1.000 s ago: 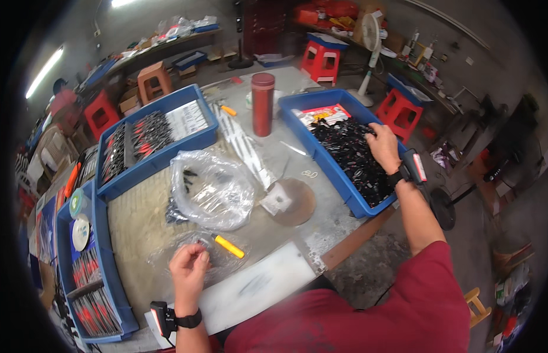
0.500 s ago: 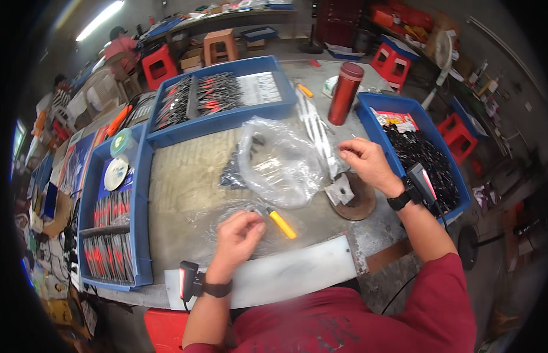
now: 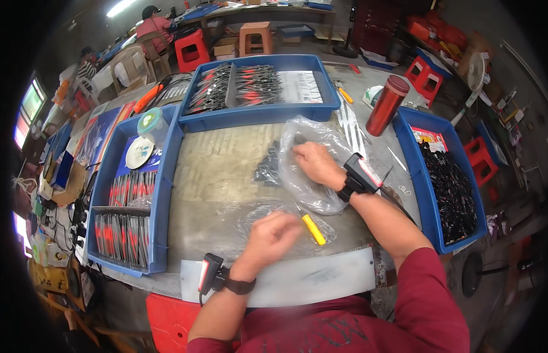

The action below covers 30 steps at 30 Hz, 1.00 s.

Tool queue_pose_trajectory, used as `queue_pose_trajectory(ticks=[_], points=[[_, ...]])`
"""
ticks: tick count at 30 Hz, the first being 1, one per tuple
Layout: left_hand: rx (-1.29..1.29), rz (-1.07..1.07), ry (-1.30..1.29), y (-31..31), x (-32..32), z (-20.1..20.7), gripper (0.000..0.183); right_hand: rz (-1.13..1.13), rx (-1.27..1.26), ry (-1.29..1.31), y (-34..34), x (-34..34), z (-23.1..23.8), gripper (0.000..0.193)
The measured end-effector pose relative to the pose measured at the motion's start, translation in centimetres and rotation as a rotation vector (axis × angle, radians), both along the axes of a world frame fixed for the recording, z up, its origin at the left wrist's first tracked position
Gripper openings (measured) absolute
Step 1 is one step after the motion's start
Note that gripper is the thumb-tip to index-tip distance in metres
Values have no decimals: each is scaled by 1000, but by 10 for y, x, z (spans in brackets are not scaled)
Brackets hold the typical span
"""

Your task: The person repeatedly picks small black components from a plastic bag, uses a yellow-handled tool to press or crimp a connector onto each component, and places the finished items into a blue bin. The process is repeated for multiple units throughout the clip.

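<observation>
Plastic bag [image 3: 306,191] sits right under my right hand [image 3: 318,163], spreading out below and around that loose curl; can't tell on my feed whether it's pinching anything. Left hand [image 3: 273,235] is blurry and half curled, also can't tell if it's got something, with the yellow-handled tool [image 3: 313,229] just off to its right. I'd bet the bag's super light, floppy, a bit slippery and easy to tear, so I'd pinch a gathered fold at the rim. Dark pieces [image 3: 266,167] left of the right-hand grip look small and stiff.
</observation>
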<state>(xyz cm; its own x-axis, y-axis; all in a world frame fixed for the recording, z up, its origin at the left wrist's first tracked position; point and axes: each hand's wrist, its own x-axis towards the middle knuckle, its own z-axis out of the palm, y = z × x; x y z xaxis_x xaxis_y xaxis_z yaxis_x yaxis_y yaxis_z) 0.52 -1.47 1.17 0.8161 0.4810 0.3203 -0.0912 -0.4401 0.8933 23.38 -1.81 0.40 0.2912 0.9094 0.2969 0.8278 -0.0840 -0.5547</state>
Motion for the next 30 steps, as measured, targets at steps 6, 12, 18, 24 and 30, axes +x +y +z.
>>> queue_pose_trajectory(ticks=[6,12,18,24,30], points=[[-5,9,-24,0,0,0,12,-177,1,-180,34,1,-27,11],[-3,12,-13,-1,0,1,13,-87,-80,-192,35,2,-20,12],[30,71,-84,-1,1,-2,8,-100,-201,-185,-6,-6,12,17],[-221,119,-101,1,6,-10,12,-16,61,236,-72,-48,41,15],[-634,-12,-33,-1,2,-8,21,42,72,334,-107,-88,39,13]])
